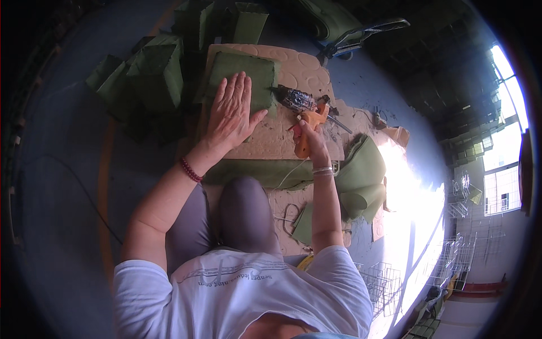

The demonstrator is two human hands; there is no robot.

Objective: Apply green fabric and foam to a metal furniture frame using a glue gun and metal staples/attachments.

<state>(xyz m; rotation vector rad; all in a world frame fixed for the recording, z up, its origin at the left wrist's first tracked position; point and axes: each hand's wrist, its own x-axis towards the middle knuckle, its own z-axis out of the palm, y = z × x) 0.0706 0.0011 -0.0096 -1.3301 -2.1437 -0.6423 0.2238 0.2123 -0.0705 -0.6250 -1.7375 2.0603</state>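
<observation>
My left hand (232, 110) lies flat, fingers stretched out, on a green box-like piece (234, 63) that rests on a cardboard sheet (271, 141). My right hand (312, 141) is wrapped round the handle of an orange glue gun (320, 116). The gun's dark, crusted front end (296, 99) points left, with its tip at the right edge of the green piece. A thin grey stick (340, 125) sticks out behind the gun. Whether glue is coming out is too small to tell.
Several open green boxes (155, 76) stand on the floor at the far left. Green sheets (361, 175) lie curled beside my right forearm. A wheeled cart (355, 37) carries green material at the back. Wire baskets (381, 285) stand at the right, and a cord (291, 172) hangs below the gun.
</observation>
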